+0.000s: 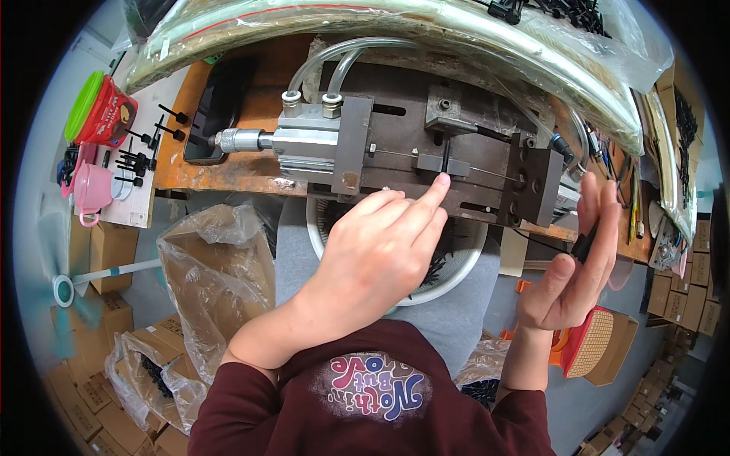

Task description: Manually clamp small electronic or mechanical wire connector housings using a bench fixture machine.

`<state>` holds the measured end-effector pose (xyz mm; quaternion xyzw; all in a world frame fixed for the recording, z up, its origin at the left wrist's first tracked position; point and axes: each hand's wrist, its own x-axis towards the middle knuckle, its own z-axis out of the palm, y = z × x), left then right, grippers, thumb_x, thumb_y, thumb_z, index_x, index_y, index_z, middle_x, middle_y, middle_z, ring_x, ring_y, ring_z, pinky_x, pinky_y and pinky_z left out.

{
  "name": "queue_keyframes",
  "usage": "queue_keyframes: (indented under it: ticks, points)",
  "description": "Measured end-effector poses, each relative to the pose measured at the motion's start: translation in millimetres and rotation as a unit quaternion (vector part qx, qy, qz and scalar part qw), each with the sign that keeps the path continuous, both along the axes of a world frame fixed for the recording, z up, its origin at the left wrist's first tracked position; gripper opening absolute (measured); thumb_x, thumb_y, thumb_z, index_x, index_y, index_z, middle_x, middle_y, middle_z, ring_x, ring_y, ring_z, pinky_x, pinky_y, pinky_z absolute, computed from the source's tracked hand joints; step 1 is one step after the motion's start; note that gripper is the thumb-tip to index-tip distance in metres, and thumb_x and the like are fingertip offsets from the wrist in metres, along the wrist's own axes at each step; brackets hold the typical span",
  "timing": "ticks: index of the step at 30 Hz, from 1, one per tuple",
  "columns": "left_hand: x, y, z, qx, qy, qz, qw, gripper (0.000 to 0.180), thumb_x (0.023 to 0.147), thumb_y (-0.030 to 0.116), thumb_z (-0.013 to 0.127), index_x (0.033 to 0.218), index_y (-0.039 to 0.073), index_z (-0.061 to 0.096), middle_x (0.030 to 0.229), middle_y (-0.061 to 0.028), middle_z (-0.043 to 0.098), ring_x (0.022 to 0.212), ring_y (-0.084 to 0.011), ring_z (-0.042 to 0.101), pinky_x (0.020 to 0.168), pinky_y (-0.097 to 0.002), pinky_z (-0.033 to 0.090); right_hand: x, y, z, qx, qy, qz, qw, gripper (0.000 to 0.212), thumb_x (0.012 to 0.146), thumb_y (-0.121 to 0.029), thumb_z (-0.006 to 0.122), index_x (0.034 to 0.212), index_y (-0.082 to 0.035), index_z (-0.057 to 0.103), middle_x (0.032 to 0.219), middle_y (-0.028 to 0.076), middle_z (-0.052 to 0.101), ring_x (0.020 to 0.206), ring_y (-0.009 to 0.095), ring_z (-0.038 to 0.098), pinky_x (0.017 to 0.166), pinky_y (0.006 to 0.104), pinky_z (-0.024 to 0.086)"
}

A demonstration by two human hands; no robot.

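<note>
My left hand [384, 239] reaches over the metal fixture [464, 186] with its index finger stretched out. That fingertip meets the near end of a slim black rod [445, 156], which lies across a small grey block at the fixture's middle. The thumb is apart from the index finger, and the other fingers are bent. A thin metal rod runs sideways through the fixture beneath the black one. To the right of the fixture, my right hand [574, 266] is raised with fingers stretched and thumb apart. A small black piece [584, 247] sits against its fingers, with a thin black cable leading toward it.
An air cylinder [308, 144] with clear hoses forms the fixture's left end. Beyond it lie a phone [219, 114] and several black capped pins [137, 161]. A white basket [475, 258] of black parts sits on my lap. A plastic-wrapped carton [217, 273] stands left.
</note>
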<state>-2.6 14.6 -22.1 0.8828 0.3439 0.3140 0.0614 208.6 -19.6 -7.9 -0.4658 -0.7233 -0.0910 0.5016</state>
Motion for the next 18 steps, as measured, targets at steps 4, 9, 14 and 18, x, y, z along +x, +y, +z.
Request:
queue_keyframes:
  ticks: [4, 9, 14, 18]
  points:
    - [5, 5, 8, -0.013, 0.033, 0.01, 0.999, 0.02, 0.074, 0.008, 0.074, 0.092, 0.0, 0.069, 0.123, -0.0117, 0.067, 0.069, -0.02, 0.063, 0.068, -0.0303, 0.051, -1, -3, -1, -0.023, 0.061, 0.003, 0.998, 0.053, 0.102, -0.017, 0.049, 0.144, 0.012, 0.031, 0.139, 0.035, 0.044, 0.121, 0.044, 0.057, 0.108, 0.0502, 0.042]
    - [3, 7, 20, -0.027, 0.081, 0.003, 0.996, 0.024, 0.073, 0.009, 0.075, 0.096, 0.003, 0.069, 0.121, -0.0103, 0.068, 0.063, -0.0177, 0.06, 0.064, -0.0291, 0.05, 3, -21, 5, -0.03, 0.103, 0.071, 0.992, 0.036, 0.088, 0.003, 0.067, 0.121, 0.005, 0.053, 0.135, 0.034, 0.048, 0.11, 0.04, 0.065, 0.1, 0.0451, 0.05]
    - [-3, 13, 33, -0.051, 0.074, -0.034, 0.995, 0.025, 0.077, 0.016, 0.076, 0.099, 0.005, 0.07, 0.118, -0.0092, 0.069, 0.07, -0.0203, 0.065, 0.066, -0.0296, 0.052, -6, -23, 11, -0.098, 0.122, 0.059, 0.986, 0.035, 0.085, 0.002, 0.069, 0.118, 0.008, 0.058, 0.134, 0.033, 0.05, 0.112, 0.04, 0.064, 0.094, 0.0411, 0.055]
    - [-1, 45, 62, -0.013, -0.055, -0.047, 0.997, 0.03, 0.076, 0.019, 0.081, 0.1, 0.004, 0.071, 0.098, -0.0112, 0.073, 0.082, -0.0242, 0.071, 0.073, -0.032, 0.056, -16, -20, 10, -0.129, 0.24, 0.111, 0.956, 0.041, 0.094, -0.001, 0.057, 0.133, 0.007, 0.047, 0.14, 0.034, 0.045, 0.125, 0.043, 0.055, 0.101, 0.0431, 0.049]
